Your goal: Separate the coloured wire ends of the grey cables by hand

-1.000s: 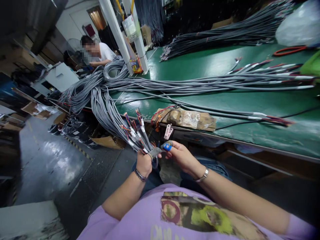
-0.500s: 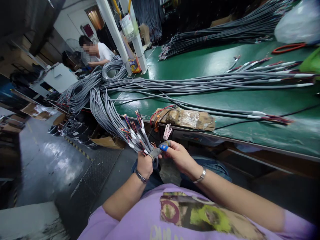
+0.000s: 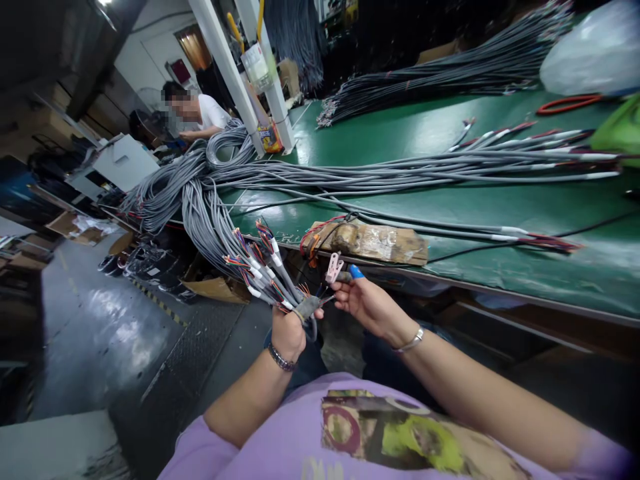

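Observation:
My left hand (image 3: 289,333) is closed around a grey cable whose end loops below the fingers; its thumb has a grey wrap. Beside it fans a bunch of grey cables (image 3: 265,267) with white sleeves and stripped, coloured wire ends. Thin dark wires (image 3: 327,299) stick out from the left thumb towards my right hand (image 3: 367,303). That hand is closed, its blue-taped thumb against a grey-wrapped forefinger and the other fingers curled. What it pinches, if anything, is too small to make out. Just above its fingertips is a pink clothes peg (image 3: 334,267).
A wooden block (image 3: 380,241) with wires lies at the edge of the green bench (image 3: 390,133). Long grey cables (image 3: 350,175) and a black cable bundle (image 3: 430,77) stretch across it. A plastic bag (image 3: 590,53) sits at the right. A person (image 3: 200,113) works at the back left.
My right hand has moved up and to the right, away from my left thumb, exposing thin wires between the hands. The left hand keeps its hold on the cable, almost unmoved.

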`<control>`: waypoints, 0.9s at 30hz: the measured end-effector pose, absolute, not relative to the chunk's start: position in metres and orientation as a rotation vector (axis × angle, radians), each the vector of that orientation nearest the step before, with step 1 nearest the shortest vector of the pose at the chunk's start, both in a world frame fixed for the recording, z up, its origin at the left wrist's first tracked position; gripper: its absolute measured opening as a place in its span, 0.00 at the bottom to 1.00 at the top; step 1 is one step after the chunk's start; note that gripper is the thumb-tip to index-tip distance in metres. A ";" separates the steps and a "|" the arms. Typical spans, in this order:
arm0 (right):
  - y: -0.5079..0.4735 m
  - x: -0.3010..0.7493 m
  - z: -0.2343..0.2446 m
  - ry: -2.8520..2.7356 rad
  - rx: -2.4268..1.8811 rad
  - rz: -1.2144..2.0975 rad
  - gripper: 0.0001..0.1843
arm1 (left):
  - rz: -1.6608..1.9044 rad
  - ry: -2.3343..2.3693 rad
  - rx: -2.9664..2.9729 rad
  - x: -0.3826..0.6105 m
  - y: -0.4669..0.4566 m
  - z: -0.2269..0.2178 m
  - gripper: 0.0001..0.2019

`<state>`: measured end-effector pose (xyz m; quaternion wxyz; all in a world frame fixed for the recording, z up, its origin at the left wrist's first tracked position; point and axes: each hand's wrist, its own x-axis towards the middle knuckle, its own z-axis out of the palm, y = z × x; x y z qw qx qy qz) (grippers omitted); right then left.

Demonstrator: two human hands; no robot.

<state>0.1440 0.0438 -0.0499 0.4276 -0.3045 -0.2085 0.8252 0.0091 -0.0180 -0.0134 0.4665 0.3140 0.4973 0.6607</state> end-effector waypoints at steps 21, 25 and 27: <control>0.055 0.121 -0.047 -0.846 -0.707 1.667 0.30 | 1.609 1.307 0.822 0.021 -0.005 -0.021 0.07; 0.057 0.119 -0.043 -0.678 -0.620 1.853 0.27 | 1.606 1.293 0.802 0.023 -0.004 -0.016 0.06; 0.059 0.120 -0.040 -0.566 -0.567 1.946 0.24 | 1.604 1.284 0.804 0.024 -0.004 -0.016 0.06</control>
